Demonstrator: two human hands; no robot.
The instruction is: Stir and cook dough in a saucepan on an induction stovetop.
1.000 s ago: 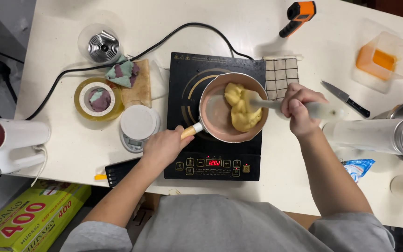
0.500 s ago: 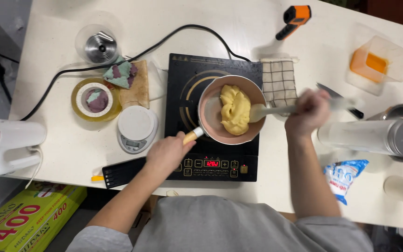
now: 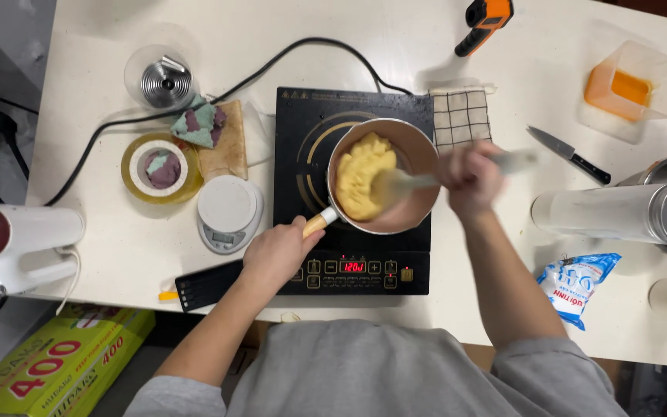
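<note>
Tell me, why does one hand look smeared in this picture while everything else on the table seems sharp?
In the head view, the right hand and the spatula it holds are motion-blurred, their edges streaked; the left hand on the pan handle is crisp, as are the yellow dough and the knife. Lighting is even and soft, with faint shadows on the white table and no strong glare.

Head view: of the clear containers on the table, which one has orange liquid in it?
The square plastic tub at the table's far right corner, beyond the knife. The round clear container at far left holds only a metal part.
</note>
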